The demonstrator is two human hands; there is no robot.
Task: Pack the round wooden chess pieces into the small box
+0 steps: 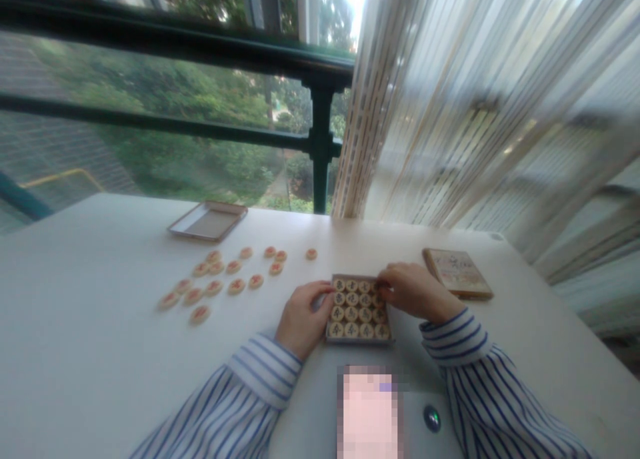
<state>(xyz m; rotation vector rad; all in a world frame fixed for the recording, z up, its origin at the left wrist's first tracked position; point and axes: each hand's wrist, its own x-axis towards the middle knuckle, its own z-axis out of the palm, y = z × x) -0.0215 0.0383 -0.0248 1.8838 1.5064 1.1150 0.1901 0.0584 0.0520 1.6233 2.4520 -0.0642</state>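
A shallow square box (359, 340) stands in front of me, filled with rows of round wooden pieces (352, 314) bearing dark characters. My left hand (306, 318) is at the box's left edge, its thumb and forefinger closed on the rim near the upper left corner. At the upper right corner, my right hand (417, 291) has its fingers bent together over the edge and the top right piece; whether they pinch a piece is hidden. Several round pieces with red characters (237, 286) lie scattered on the white table left of the box.
An open box lid or tray (209, 222) lies at the back left. A closed printed box (458, 273) rests at the right. A blurred-out phone-like object (370, 416) and a small dark round button (432, 418) are near the front. Railing and curtain stand behind.
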